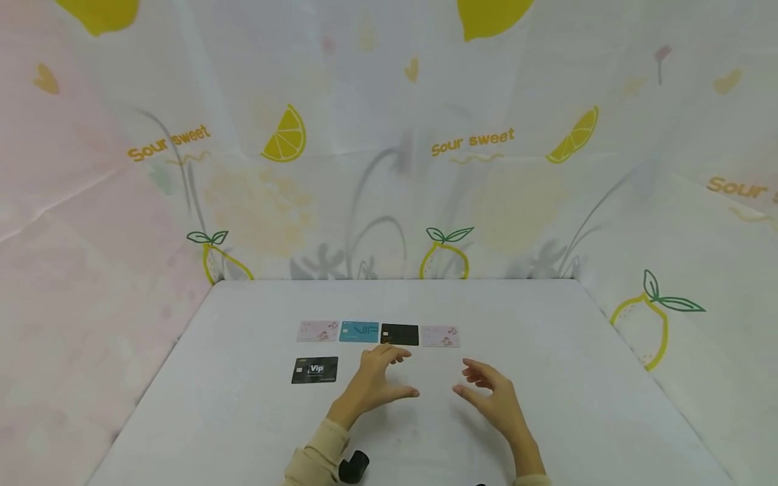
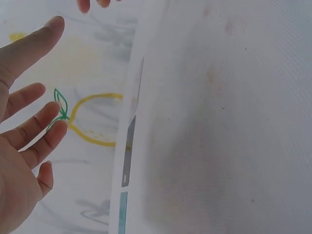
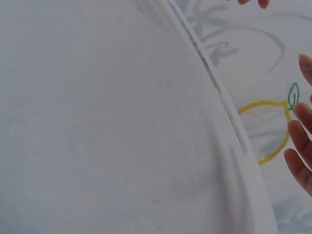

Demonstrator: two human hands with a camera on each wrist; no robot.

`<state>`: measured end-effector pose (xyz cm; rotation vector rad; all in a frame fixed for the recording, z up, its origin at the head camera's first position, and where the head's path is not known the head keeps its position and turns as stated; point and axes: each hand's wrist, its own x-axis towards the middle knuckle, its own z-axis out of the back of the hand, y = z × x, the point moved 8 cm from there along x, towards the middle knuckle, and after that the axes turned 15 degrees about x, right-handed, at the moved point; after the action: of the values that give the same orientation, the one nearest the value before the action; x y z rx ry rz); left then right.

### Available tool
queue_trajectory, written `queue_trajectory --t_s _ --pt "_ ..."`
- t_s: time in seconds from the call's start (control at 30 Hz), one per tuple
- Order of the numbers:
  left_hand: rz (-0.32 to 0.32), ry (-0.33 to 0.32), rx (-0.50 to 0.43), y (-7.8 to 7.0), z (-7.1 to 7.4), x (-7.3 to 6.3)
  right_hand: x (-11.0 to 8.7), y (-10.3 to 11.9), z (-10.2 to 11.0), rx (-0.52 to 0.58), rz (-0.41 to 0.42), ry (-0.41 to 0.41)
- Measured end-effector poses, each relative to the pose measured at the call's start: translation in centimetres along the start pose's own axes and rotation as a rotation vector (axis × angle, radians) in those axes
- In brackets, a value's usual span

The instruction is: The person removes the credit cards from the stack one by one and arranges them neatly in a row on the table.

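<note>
Four cards lie in a row on the white table: a pink card (image 1: pixel 318 331), a blue VIP card (image 1: pixel 359 331), a black card (image 1: pixel 400 334) and a second pink card (image 1: pixel 440 336). Nearer and to the left lies a black Vip card (image 1: pixel 315 370). My left hand (image 1: pixel 377 381) hovers just in front of the black card, fingers loosely bent and thumb apart, holding nothing. To its right my right hand (image 1: pixel 494 397) is raised over the table, also holding nothing, thumb and fingers spread apart. In the left wrist view the left palm (image 2: pixel 19 180) faces the camera.
The white table (image 1: pixel 243 432) reaches back to a lemon-printed cloth (image 1: pixel 377 202), which also rises on both sides. A black band (image 1: pixel 354 467) shows by the left sleeve (image 1: pixel 319 452).
</note>
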<state>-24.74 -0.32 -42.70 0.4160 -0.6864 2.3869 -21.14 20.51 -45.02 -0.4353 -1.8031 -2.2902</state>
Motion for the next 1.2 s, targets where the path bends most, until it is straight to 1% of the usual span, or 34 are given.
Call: queue_trajectory --t_s 0.17,0.3,0.4,0.57,0.7,0.83,0.9,0.97,1.1,1.2 --pt "0.011 -0.002 -0.002 0.4 0.2 -0.5 -0.3 0.3 -0.3 0.019 0.012 0.000" --pt "0.008 -0.011 -0.016 0.6 0.4 -0.6 -0.3 0.2 -0.6 0.020 -0.010 0.002" --pt "0.008 -0.022 -0.016 0.8 0.5 -0.8 -0.2 0.0 -1.0 0.030 -0.025 0.009" --pt "0.028 -0.032 -0.006 1.6 0.7 -1.2 0.0 0.1 -2.1 0.055 -0.013 0.016" --pt "0.044 -0.038 -0.011 2.4 1.0 -1.6 0.1 1.1 -3.2 0.064 -0.002 0.016" --pt "0.057 -0.050 0.008 3.5 1.4 -2.1 0.4 2.9 -4.2 0.077 -0.018 0.032" --pt "0.070 -0.057 0.020 4.2 1.7 -2.4 0.6 3.3 -4.7 0.088 -0.027 0.046" --pt "0.091 -0.069 0.018 5.0 2.1 -2.7 0.8 2.9 -5.2 0.093 -0.032 0.057" --pt "0.130 -0.097 0.017 6.3 3.1 -3.4 1.1 1.4 -6.2 0.101 -0.023 0.087" --pt "0.134 -0.118 0.048 7.1 3.8 -3.8 1.4 0.5 -6.8 0.116 -0.016 0.123"
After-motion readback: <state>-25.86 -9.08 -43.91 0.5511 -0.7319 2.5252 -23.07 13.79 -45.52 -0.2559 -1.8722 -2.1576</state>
